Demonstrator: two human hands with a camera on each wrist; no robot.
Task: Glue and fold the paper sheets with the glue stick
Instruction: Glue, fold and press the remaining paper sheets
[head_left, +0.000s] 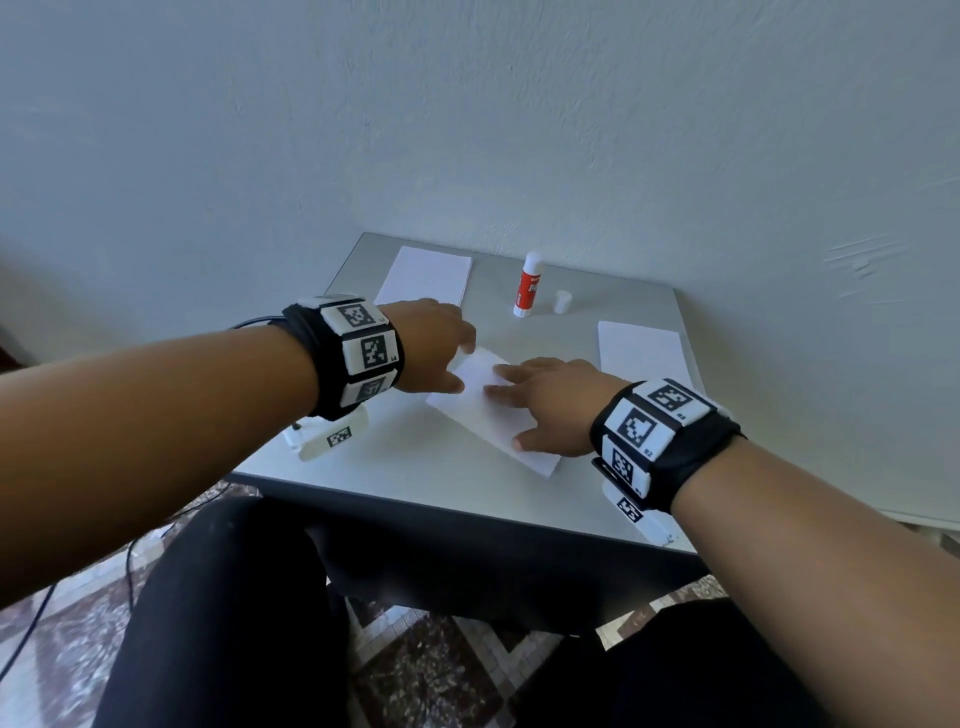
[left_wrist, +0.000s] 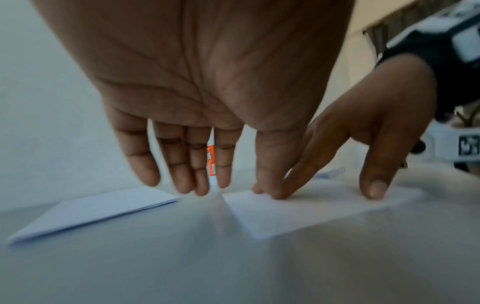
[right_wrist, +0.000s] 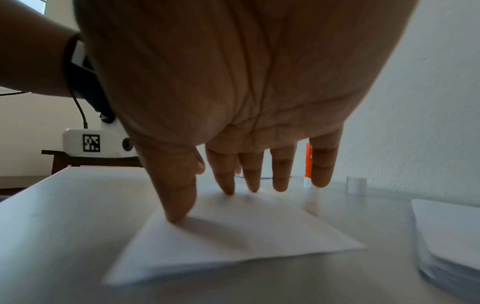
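Both hands work on the folded white paper sheet (head_left: 493, 413) lying askew at the middle of the small grey square table (head_left: 395, 467). The right hand (head_left: 550, 402) lies flat on that sheet, fingers straight and spread, thumb and fingertips pressing it down. The left hand (head_left: 434, 345) hovers at the sheet's far left corner with relaxed, extended fingers; whether they touch the paper I cannot tell, and it grasps nothing.

Beyond the folded sheet stands the red-and-white glue stick (head_left: 529, 286), upright and uncapped, with its small white cap (head_left: 562, 301) just beside it on the right. Behind and left of the folded sheet lies a flat white paper piece (head_left: 426, 275), which the left wrist view shows as folded. To the folded sheet's right sits a stack of white paper sheets (head_left: 641, 351).

Judging from this, the current sheet has been glued and folded and is now being pressed flat. One finished piece seems set aside, while the stack suggests several sheets remain. The open stick fits that reading.
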